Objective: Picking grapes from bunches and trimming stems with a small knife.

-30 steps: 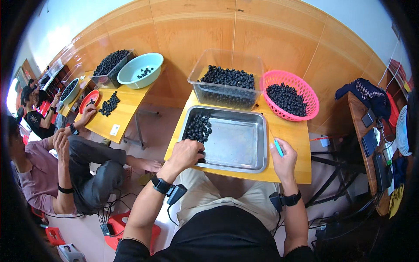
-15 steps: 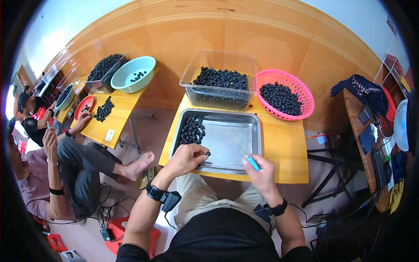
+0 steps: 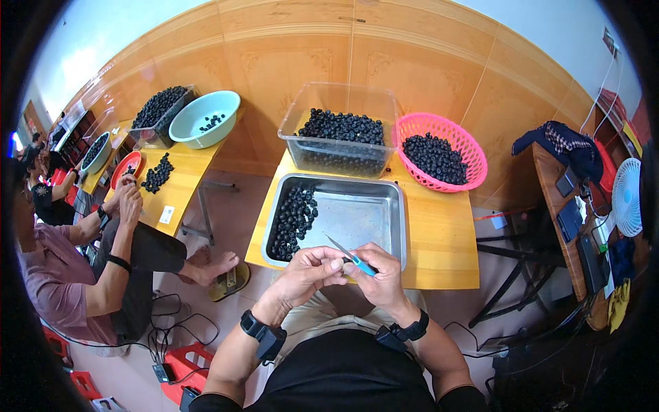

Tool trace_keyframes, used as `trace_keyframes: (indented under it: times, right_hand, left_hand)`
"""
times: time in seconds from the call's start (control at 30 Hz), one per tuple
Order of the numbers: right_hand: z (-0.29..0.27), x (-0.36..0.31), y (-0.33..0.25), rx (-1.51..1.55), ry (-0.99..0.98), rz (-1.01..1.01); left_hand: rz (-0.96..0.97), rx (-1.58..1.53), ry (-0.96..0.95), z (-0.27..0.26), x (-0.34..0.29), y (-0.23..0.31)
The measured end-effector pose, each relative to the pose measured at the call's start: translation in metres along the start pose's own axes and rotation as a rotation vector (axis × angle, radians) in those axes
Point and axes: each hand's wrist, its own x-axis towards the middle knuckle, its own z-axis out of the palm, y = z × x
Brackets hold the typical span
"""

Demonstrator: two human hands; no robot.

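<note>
My left hand [image 3: 307, 276] pinches a small black round piece [image 3: 346, 260] between thumb and fingertips; much of the piece is hidden. Closed around the blue handle of a small knife [image 3: 364, 266], my right hand [image 3: 384, 280] meets the left over the near edge of a metal tray [image 3: 357, 218]. The knife's thin pointed blade slants up and left, close to the held piece. A pile of similar black pieces [image 3: 295, 218] covers the tray's left side.
Behind the tray stand a clear plastic bin [image 3: 294, 152] and a pink basket [image 3: 478, 154], both with black pieces. To the left, a person [image 3: 62, 275] works at another yellow table [image 3: 184, 182] with a pale green basin [image 3: 194, 137]. Cables [image 3: 161, 336] lie on the floor.
My right hand has moved left with the knife, and its blade now shows. My left hand has shifted slightly right and down with the black piece, bringing both hands together.
</note>
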Motion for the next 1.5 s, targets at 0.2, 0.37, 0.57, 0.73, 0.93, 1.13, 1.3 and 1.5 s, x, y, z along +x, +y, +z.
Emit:
trace_keyframes:
  times: [0.2,0.37,0.57,0.73,0.93,1.13,1.3,1.5]
  right_hand:
    - [-0.001,-0.001,-0.006,0.014,-0.012,-0.029]
    - [0.0,-0.004,-0.001,0.013,0.009,-0.016]
    - [-0.001,-0.006,-0.01,-0.074,-0.025,0.011]
    - [-0.007,-0.018,-0.003,-0.15,-0.048,-0.011]
    - [-0.01,-0.02,-0.009,-0.189,-0.074,0.018]
    - [-0.011,-0.021,-0.009,-0.186,-0.083,0.009]
    - [-0.012,-0.019,-0.014,-0.178,-0.079,0.005]
    - [-0.013,-0.019,-0.018,-0.213,-0.112,0.032]
  left_hand:
    - [-0.027,-0.092,0.035,0.008,-0.003,-0.007]
    - [0.0,-0.127,0.088,0.013,-0.003,-0.017]
    - [0.122,-0.139,0.155,0.007,-0.003,-0.034]
    - [0.212,-0.147,0.195,0.012,-0.004,-0.031]
    - [0.243,-0.174,0.203,0.011,-0.005,-0.035]
    - [0.272,-0.164,0.221,0.011,-0.007,-0.037]
    - [0.278,-0.144,0.215,0.011,-0.009,-0.034]
    - [0.317,-0.129,0.19,0.009,-0.015,-0.032]
